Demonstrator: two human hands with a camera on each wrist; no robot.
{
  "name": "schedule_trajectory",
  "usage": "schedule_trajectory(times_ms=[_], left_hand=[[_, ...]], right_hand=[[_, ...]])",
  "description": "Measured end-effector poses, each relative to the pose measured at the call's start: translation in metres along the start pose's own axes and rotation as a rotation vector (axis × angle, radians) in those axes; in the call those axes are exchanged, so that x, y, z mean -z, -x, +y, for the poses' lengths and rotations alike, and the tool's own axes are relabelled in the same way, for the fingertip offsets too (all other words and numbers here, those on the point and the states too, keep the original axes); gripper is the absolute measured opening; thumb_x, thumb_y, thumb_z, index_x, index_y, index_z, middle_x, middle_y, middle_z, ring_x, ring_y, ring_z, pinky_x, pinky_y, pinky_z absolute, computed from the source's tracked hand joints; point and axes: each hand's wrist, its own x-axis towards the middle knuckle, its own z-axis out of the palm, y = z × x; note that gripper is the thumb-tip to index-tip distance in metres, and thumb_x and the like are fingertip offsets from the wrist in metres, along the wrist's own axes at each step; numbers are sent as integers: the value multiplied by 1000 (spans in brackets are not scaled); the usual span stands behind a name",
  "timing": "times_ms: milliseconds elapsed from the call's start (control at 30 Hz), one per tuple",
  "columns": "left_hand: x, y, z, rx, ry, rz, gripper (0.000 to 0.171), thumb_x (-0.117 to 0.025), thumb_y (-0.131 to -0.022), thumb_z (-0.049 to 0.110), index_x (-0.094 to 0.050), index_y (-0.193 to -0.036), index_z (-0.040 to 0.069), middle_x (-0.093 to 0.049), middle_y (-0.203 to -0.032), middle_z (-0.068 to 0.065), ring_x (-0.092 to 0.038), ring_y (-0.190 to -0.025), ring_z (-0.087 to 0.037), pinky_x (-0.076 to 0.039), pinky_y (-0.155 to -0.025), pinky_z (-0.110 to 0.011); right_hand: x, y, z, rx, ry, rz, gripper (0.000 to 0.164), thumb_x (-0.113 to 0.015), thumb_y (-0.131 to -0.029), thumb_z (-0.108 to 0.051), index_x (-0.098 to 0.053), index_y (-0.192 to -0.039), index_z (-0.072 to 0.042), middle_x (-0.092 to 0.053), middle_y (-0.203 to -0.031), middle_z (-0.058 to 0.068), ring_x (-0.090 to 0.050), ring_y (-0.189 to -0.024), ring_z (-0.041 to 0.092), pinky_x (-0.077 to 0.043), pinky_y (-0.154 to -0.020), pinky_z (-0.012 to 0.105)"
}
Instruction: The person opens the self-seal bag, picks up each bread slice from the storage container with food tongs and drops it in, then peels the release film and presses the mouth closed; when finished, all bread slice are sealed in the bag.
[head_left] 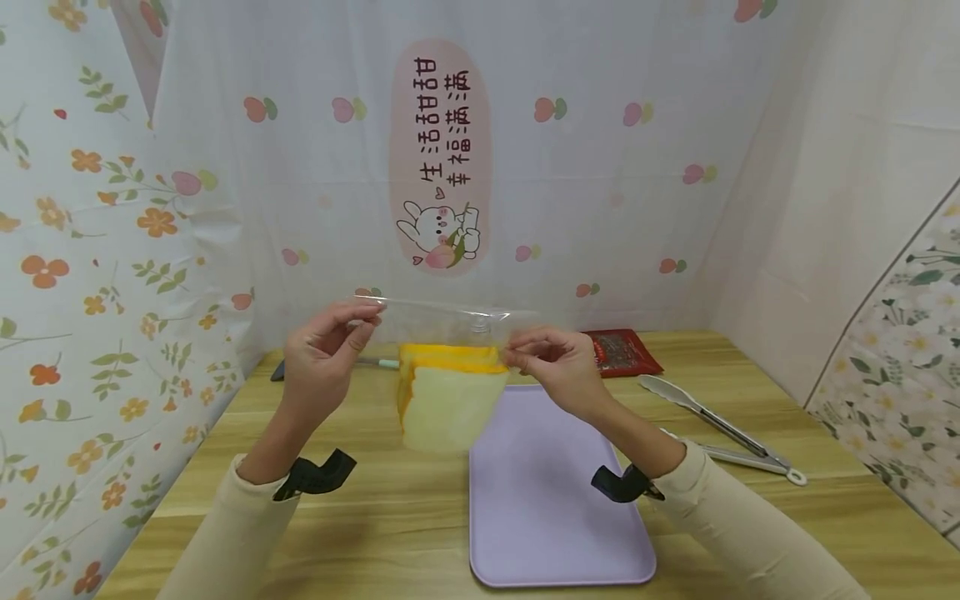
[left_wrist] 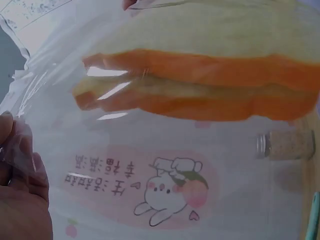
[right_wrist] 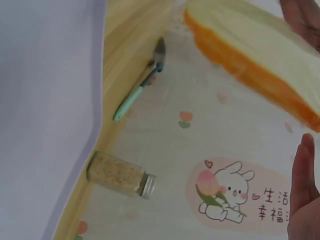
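A clear plastic bag with slices of bread in it hangs above the table. The bread is pale with orange-brown crusts, and at least two slices show. My left hand pinches the bag's upper left corner between thumb and fingers. On the other side, my right hand pinches the bag near its upper right, beside the bread. Through the film in the left wrist view, the crusts and the printed curtain are visible. The bread also appears at the upper right of the right wrist view.
A lilac tray lies below and right of the bag. Metal tongs and a red packet lie farther right. Toward the back are a mint-handled utensil and a glass jar with a metal lid. A printed curtain hangs behind.
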Motion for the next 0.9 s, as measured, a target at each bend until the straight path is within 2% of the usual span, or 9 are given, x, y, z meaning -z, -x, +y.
schedule_trajectory(times_ms=[100,233,500,633,733,800,900], left_hand=[[6,8,-3,31,-39,-44,23,-57,-85,-26,-62,-107,-20,-69,-116,-3,-63,-99,-17,-51,-80,-21],[10,17,-10,74,-58,-55,27,-57,-84,-28,-62,-109,-20,-68,-121,-2,-62,-101,-16,-51,-80,-20],[8,32,-28,107,39,-26,22,-55,-87,-26,-65,-106,-19,-67,-123,-6,-65,-110,-16,-53,-84,-21],[5,41,-39,167,91,-6,20,-57,-89,-20,-70,-101,-10,-66,-126,-5,-64,-114,-15,-52,-86,-20],[3,51,-46,229,127,-20,23,-59,-90,-18,-73,-100,-3,-66,-127,-2,-65,-113,-13,-52,-90,-23],[2,56,-50,271,131,-51,21,-59,-91,-16,-73,-100,-4,-68,-125,0,-65,-112,-12,-52,-91,-24],[2,60,-52,321,88,-95,16,-60,-92,-14,-71,-101,-9,-72,-116,0,-68,-104,-11,-53,-89,-26]], right_hand=[[2,-2,-5,-9,6,27,15,-72,-83,13,-71,-98,11,-73,-97,9,-72,-75,16,-58,-66,27],[2,-4,-10,-19,37,58,15,-72,-84,12,-71,-99,10,-72,-98,15,-72,-75,16,-58,-65,28],[4,-8,-16,-7,127,57,15,-73,-84,9,-74,-99,5,-72,-95,20,-72,-74,14,-58,-63,30],[6,-11,-17,0,124,57,14,-73,-84,10,-75,-97,5,-72,-93,17,-72,-73,13,-58,-62,29],[8,-13,-19,3,128,56,14,-73,-84,10,-74,-97,7,-73,-94,9,-72,-74,13,-58,-62,28],[9,-14,-21,6,130,58,13,-73,-84,9,-74,-97,7,-73,-94,4,-72,-74,14,-58,-62,29],[10,-15,-24,11,132,59,13,-73,-84,9,-74,-97,7,-73,-94,6,-73,-74,14,-58,-62,30]])
